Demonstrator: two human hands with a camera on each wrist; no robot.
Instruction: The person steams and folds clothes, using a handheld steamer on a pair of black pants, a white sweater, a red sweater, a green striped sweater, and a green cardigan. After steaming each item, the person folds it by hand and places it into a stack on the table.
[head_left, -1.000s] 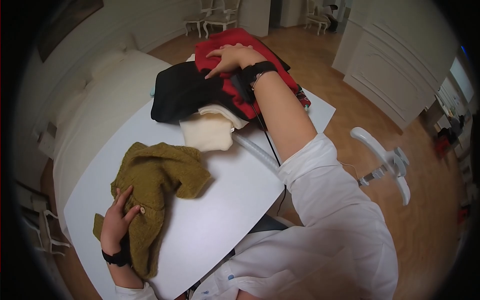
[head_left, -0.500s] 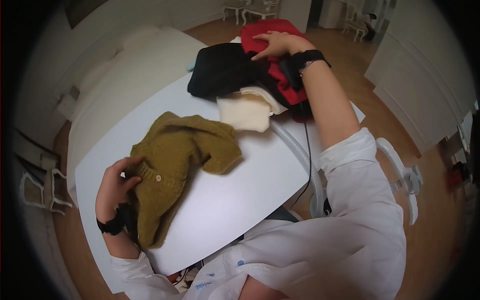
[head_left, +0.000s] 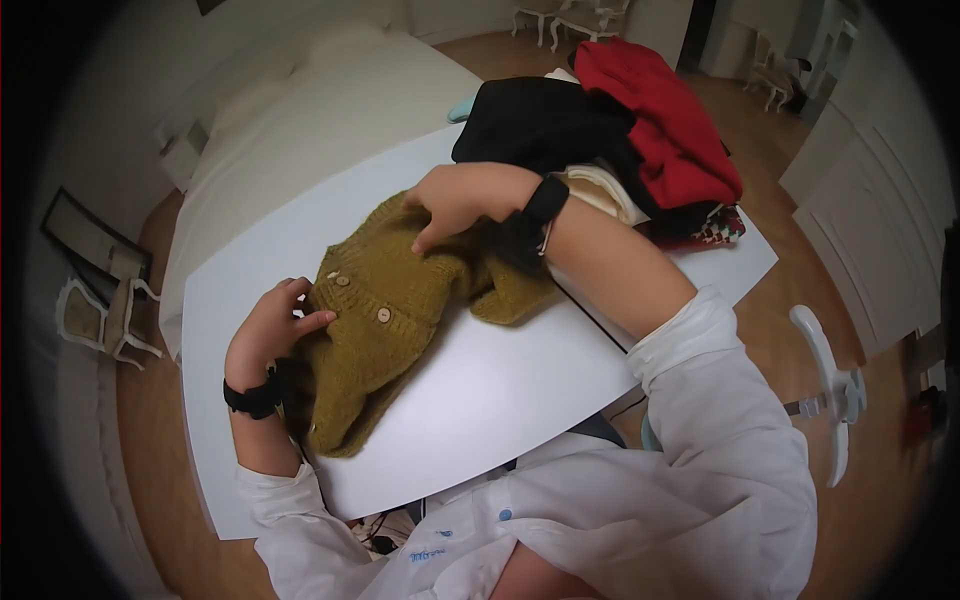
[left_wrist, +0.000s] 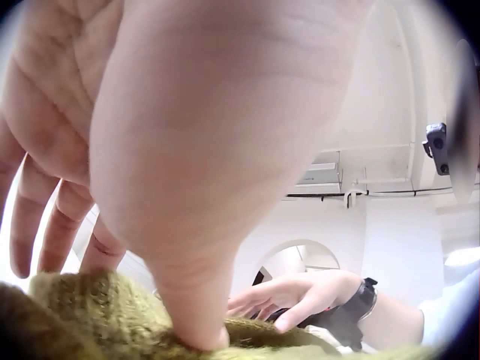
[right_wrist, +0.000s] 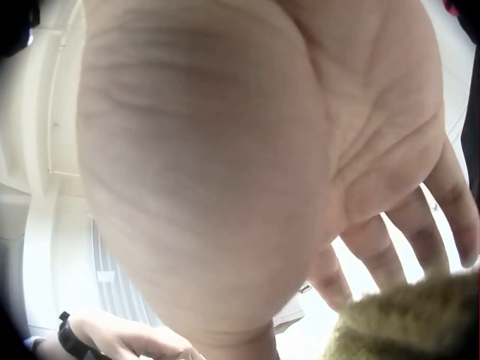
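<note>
An olive-green knitted cardigan (head_left: 400, 290) with buttons lies on the white table (head_left: 470, 400). My left hand (head_left: 272, 330) touches its left edge, thumb on the knit near a button. In the left wrist view the thumb of that hand (left_wrist: 202, 165) meets the green wool (left_wrist: 105, 311), its fingers spread apart. Over the cardigan's upper part is my right hand (head_left: 468, 203), fingers angled down onto the knit. The right wrist view has this hand (right_wrist: 225, 172) with loosely spread fingers beside the green wool (right_wrist: 412, 322); its thumb tip is out of sight.
Black clothing (head_left: 540, 125), a red garment (head_left: 660, 120) and a cream knit (head_left: 605, 190) are heaped at the table's far right. A white-covered surface (head_left: 330, 110) lies beyond the far left edge. A white stand (head_left: 830, 390) is right of the table.
My right hand has left the red garment and come back to the cardigan's upper part. My left hand stays at the cardigan's left edge. The head view has shifted.
</note>
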